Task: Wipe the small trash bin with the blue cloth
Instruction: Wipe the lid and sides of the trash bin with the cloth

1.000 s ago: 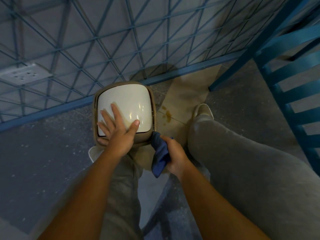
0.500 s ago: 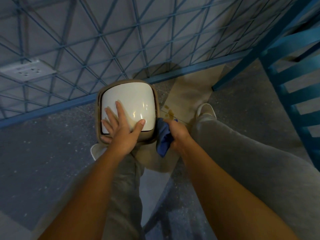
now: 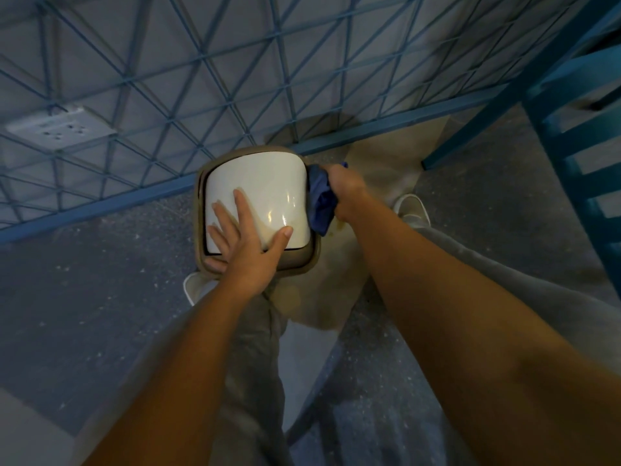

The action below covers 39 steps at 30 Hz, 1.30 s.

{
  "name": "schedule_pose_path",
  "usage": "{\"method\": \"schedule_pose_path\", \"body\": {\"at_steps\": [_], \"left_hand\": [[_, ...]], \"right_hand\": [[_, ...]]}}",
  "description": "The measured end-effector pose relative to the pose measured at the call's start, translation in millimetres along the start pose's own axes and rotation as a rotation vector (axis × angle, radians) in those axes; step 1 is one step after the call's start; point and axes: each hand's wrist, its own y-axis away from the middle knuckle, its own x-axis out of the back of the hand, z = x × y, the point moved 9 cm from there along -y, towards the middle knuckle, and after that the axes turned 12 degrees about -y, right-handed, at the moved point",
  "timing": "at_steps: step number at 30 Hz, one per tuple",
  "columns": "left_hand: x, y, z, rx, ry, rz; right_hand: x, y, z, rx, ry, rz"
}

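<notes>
Blue cloth [image 3: 321, 203] gripped by right hand [image 3: 346, 188] seemingly touches bin [image 3: 311, 260]; left fingers [image 3: 243, 210] spread on lid [image 3: 268, 183], chair [image 3: 578, 142] nearby.

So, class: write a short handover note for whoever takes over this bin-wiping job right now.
Left hand: open, flat on the glossy white lid of the small tan plastic trash bin.
Right hand: grips the bunched dark blue cloth against the bin's right edge.
Bin stands on the grey floor beside a blue lattice fence.
Done: wiping at the right side. Left: probably lid and other sides; wiped areas don't show.
</notes>
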Motion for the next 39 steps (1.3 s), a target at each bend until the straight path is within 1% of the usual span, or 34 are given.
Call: {"method": "schedule_pose_path", "body": {"at_steps": [1, 2, 4, 5, 11, 14, 17, 19, 21, 23, 26, 32, 35, 39], "left_hand": [[0, 0, 0, 0.001, -0.002, 0.001], [0, 0, 0, 0.002, -0.005, 0.003], [-1, 0, -1, 0.005, -0.015, 0.003], [-2, 0, -1, 0.007, -0.019, 0.000], [-2, -1, -2, 0.011, -0.022, 0.004], [-1, -1, 0, 0.019, -0.032, 0.009], [0, 2, 3, 0.022, -0.113, 0.071], [5, 5, 6, -0.028, -0.210, 0.165], [12, 8, 14, -0.144, -0.336, 0.280], [13, 9, 22, -0.268, -0.435, 0.329], [8, 6, 25, -0.341, -0.460, 0.281], [6, 3, 24, -0.322, -0.453, 0.284], [6, 2, 23, -0.302, -0.454, 0.298], [4, 4, 24, -0.296, -0.459, 0.307]], "right_hand": [[0, 11, 7, -0.162, -0.324, 0.002], [-3, 13, 4, -0.099, -0.316, -0.027], [7, 22, 11, -0.088, -0.251, 0.031], [7, 28, 14, -0.089, -0.276, 0.017], [8, 55, 47, -0.172, -0.301, -0.049], [13, 61, 63, -0.234, -0.211, -0.007], [16, 66, 70, -0.238, -0.232, 0.021], [15, 65, 69, -0.218, -0.270, 0.031], [14, 63, 63, -0.197, -0.300, 0.026], [12, 59, 54, -0.180, -0.307, 0.022], [10, 53, 36, -0.150, -0.280, 0.027], [3, 41, 12, -0.105, -0.226, 0.012], [3, 42, 18, -0.095, -0.187, 0.010], [8, 56, 49, -0.183, -0.202, -0.028]]}}
